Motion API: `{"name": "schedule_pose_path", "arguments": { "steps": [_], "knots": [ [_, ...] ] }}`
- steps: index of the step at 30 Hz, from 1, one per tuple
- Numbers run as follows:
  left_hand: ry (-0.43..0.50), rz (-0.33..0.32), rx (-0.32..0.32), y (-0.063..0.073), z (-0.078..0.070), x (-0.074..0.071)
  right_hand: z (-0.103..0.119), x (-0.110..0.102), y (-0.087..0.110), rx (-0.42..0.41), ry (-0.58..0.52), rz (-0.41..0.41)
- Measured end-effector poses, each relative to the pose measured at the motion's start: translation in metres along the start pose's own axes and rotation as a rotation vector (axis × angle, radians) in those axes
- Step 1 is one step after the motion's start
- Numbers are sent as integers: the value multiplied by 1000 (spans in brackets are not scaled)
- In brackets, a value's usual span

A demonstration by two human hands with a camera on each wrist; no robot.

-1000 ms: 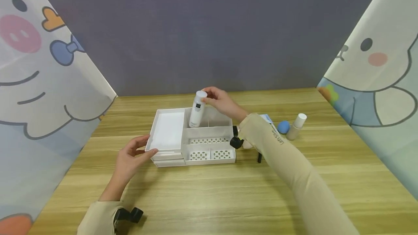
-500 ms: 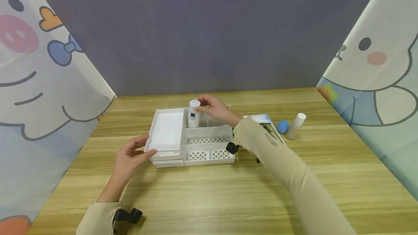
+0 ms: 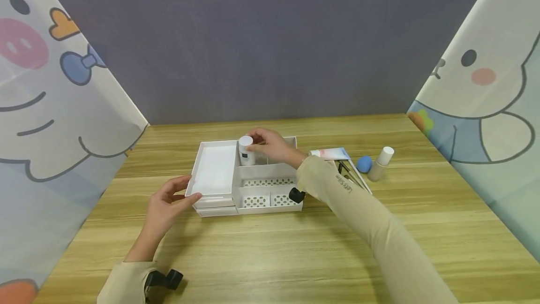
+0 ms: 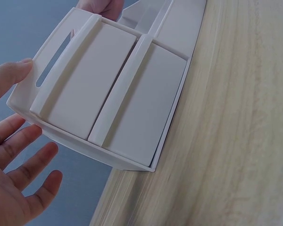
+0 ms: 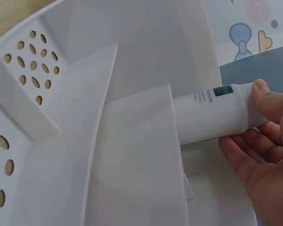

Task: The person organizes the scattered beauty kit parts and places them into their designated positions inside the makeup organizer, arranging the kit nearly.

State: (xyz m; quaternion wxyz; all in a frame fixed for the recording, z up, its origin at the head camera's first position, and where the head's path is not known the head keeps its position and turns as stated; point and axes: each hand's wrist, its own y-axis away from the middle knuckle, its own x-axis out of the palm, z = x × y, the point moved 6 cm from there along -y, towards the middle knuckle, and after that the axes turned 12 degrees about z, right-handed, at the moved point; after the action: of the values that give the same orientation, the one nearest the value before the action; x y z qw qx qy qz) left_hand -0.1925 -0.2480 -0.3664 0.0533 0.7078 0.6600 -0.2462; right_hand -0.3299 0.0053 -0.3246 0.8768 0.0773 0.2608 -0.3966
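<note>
A white desktop organizer stands on the table, with a flat-topped drawer section at left and open compartments at right. My right hand grips a white lotion bottle near its cap, thumb on one side and fingers on the other. The bottle's lower part is hidden inside the rear left compartment, as the right wrist view shows. My left hand touches the organizer's front left corner with thumb and fingertips, the other fingers spread. Two drawers show closed in the left wrist view.
Right of the organizer lie a white, pink and blue tube and several thin brushes. Beside them are a blue makeup sponge and an upright bottle with a white cap. Perforated front compartments belong to the organizer.
My right hand has lowered the lotion bottle into the rear left compartment, moving slightly left, and the bottle has gone from tilted to nearly upright. My left hand stays at the organizer's corner.
</note>
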Motion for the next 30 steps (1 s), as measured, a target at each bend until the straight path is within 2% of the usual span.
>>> {"name": "schedule_pose_path", "arguments": {
  "steps": [13, 25, 30],
  "knots": [
    [19, -1, 21, -1, -1, 0, 8, 3, -2, -3, 124, 51],
    [16, 8, 8, -1, 0, -1, 8, 3, -1, 13, 119, 55],
    [8, 5, 6, -1, 0, -1, 10, 0, 1, 14, 114, 33]
  ]
}}
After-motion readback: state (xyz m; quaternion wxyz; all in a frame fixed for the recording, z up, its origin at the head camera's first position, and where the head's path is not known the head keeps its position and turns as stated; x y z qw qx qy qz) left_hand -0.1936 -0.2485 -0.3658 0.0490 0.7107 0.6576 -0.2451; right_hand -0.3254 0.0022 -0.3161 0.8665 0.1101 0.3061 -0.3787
